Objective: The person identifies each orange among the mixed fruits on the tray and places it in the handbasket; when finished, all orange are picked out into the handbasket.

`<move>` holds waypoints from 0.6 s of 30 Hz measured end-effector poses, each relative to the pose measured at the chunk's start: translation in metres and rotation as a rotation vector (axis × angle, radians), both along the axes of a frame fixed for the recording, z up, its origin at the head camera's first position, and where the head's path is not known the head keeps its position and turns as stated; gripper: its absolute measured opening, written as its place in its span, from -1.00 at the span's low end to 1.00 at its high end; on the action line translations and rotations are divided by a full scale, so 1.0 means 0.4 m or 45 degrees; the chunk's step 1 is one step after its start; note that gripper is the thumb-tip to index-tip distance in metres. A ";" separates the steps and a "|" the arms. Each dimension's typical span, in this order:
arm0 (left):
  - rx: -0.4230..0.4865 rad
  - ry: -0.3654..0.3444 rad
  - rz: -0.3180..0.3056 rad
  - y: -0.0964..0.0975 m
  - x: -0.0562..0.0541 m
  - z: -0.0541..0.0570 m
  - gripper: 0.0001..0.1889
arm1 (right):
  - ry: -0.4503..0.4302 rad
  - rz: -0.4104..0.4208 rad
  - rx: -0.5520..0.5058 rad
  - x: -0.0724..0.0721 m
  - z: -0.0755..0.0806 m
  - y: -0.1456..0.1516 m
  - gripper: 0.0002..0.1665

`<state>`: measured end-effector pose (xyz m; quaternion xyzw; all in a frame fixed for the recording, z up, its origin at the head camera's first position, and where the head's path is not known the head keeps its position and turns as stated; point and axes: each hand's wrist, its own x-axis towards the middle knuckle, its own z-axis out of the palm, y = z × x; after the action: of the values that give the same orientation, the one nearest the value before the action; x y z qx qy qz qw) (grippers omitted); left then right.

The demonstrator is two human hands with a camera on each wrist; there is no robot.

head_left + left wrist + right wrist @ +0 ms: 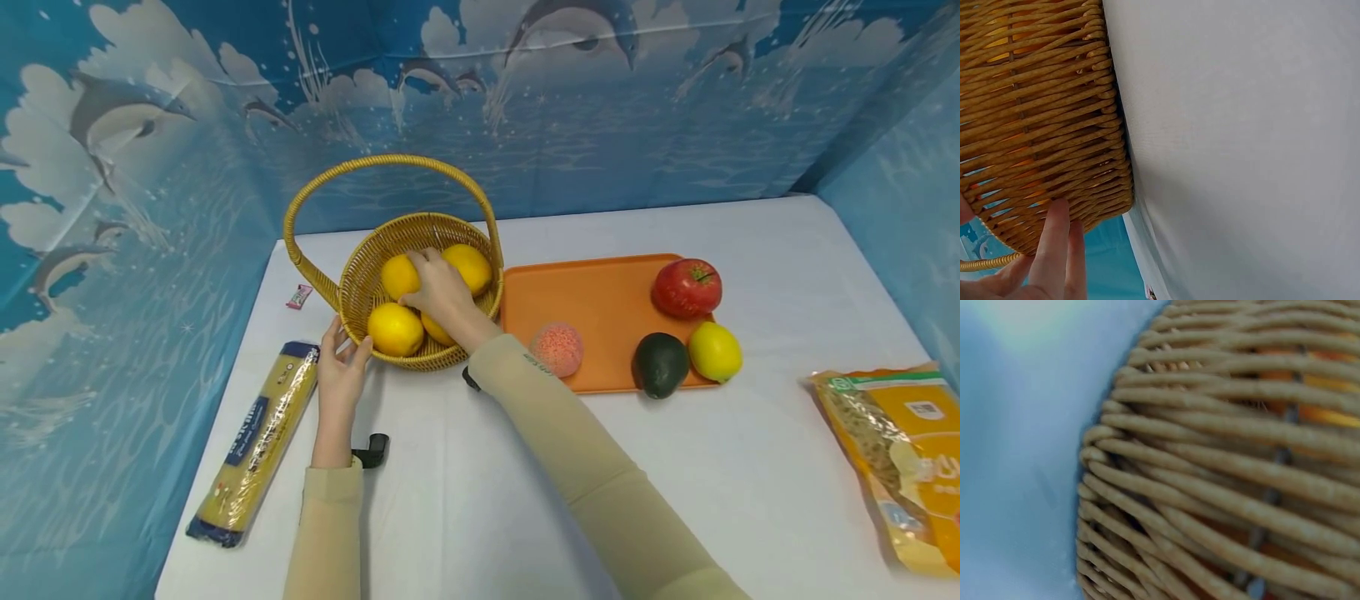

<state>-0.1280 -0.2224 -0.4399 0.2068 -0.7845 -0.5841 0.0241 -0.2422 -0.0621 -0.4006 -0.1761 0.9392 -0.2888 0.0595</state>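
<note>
The yellow woven basket [358,287] with a tall hooped handle stands at the back left, holding several yellow lemons. Reaching over its right rim, my right hand [444,293] has its thumb and fingers around the upper-left lemon [399,278]. Another lemon [395,329] lies in front, and one more [469,268] lies behind the hand. My left hand [341,367] touches the basket's front left side, thumb at the rim. Its fingers [1055,244] lie extended against the weave in the left wrist view. The right wrist view shows only basket weave [1210,462], not the hand.
Right of the basket, an orange tray [577,287] bears a red apple [687,288], a pink textured ball [557,349], an avocado [661,365] and a paler lemon [716,352]. A pasta pack [258,442], a wrapped candy [299,297] and a yellow food bag [900,458] lie around.
</note>
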 end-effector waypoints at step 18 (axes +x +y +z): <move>-0.008 -0.004 0.014 0.006 0.001 0.005 -0.24 | -0.071 0.010 -0.041 0.011 0.009 0.017 -0.32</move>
<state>-0.1276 -0.2198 -0.4378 0.2120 -0.7852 -0.5812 0.0266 -0.2377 -0.0555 -0.3969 -0.1726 0.9316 -0.3087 0.0838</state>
